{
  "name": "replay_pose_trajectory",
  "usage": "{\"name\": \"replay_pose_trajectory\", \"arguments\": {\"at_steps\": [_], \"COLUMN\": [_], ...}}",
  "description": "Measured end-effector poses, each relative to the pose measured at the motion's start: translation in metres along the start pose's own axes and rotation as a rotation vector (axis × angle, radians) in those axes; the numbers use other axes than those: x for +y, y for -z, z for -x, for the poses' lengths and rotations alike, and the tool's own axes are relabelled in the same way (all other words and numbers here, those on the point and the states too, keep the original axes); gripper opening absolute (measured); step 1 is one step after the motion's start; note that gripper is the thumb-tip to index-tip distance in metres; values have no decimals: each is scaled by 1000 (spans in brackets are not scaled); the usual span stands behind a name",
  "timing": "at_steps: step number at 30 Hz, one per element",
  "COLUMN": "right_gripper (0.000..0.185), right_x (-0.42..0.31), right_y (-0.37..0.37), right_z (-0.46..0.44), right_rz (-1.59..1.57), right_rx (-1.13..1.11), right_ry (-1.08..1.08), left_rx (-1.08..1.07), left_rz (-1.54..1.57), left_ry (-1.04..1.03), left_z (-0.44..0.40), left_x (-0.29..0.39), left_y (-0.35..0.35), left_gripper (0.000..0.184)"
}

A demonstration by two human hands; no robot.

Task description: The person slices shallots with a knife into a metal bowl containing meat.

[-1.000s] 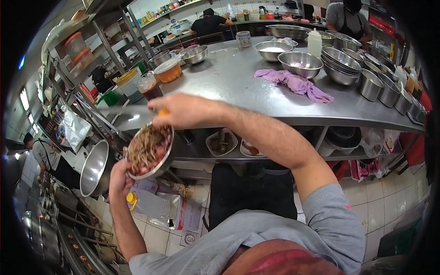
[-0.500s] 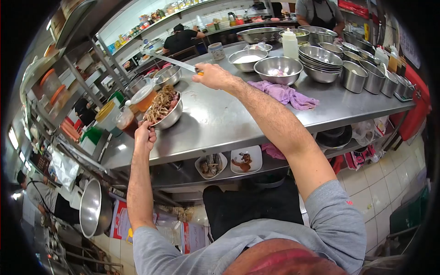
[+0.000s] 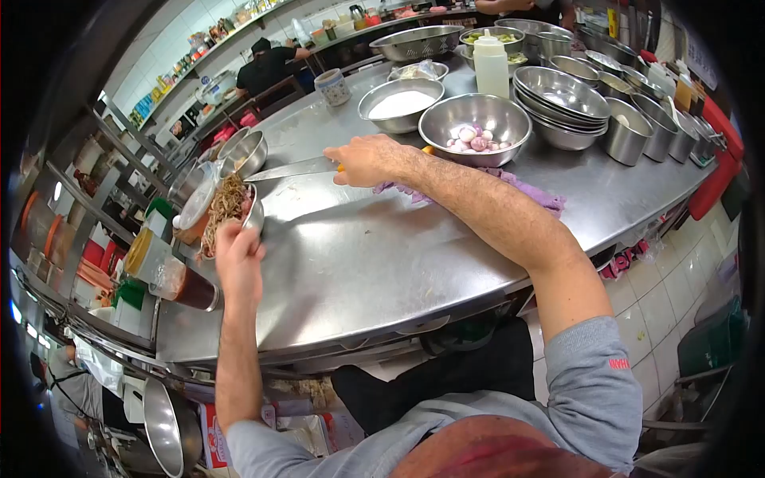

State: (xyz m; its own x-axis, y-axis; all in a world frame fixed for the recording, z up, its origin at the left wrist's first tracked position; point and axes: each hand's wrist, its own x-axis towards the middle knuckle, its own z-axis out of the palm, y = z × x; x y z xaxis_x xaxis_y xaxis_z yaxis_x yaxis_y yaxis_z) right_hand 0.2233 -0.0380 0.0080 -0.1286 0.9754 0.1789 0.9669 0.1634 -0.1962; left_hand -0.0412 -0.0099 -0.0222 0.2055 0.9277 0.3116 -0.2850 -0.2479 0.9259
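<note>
My right hand (image 3: pixel 370 161) is closed round a knife; the long blade (image 3: pixel 295 169) points left, its tip by a steel bowl (image 3: pixel 256 213). Part of the orange-yellow handle shows at the fingers. Brown, stringy dry stalks (image 3: pixel 229 199) fill that bowl, with some reddish pieces among them. Slightly blurred, my left hand (image 3: pixel 241 251) is curled closed at the near side of the bowl and hides part of it. Whether its fingers grip the rim or stalks is hidden. To the right, another steel bowl (image 3: pixel 430 127) holds peeled shallots (image 3: pixel 478 141).
Behind stand a bowl of white contents (image 3: pixel 398 103), a squeeze bottle (image 3: pixel 491 68) and stacked bowls (image 3: pixel 562 99). A purple cloth (image 3: pixel 534 191) lies under my right forearm. Left are a jar of dark red liquid (image 3: pixel 195 288) and lidded tubs. A person in black (image 3: pixel 267 68) works at the back.
The view has shifted closer over the table. My right hand has brought the knife down to near the bowl of stalks. My left hand, earlier gripping the bowl's rim, is now blurred in front of it.
</note>
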Motion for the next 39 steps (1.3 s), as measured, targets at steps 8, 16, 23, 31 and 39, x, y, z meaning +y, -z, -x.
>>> {"name": "replay_pose_trajectory", "arguments": {"at_steps": [8, 16, 23, 31, 39], "right_gripper": [43, 57, 54, 43, 37], "right_x": [38, 18, -15, 34, -9], "right_y": [-66, -71, -41, -92, -40], "right_z": [-32, 9, 19, -13, 11], "right_rz": [-101, 59, 165, 161, 236], "right_rx": [187, 365, 143, 849, 51], "right_ry": [280, 358, 110, 522, -16], "left_rx": [-774, -1036, -991, -450, 47], "left_rz": [-875, -1165, -1223, -1057, -1429], "left_ry": [-729, -489, -484, -1075, -844], "left_z": [-55, -51, -49, -49, -99], "left_x": [-7, -28, -46, -32, -4], "left_y": [-184, -284, -282, -221, -32], "left_gripper": [15, 23, 34, 26, 21]}}
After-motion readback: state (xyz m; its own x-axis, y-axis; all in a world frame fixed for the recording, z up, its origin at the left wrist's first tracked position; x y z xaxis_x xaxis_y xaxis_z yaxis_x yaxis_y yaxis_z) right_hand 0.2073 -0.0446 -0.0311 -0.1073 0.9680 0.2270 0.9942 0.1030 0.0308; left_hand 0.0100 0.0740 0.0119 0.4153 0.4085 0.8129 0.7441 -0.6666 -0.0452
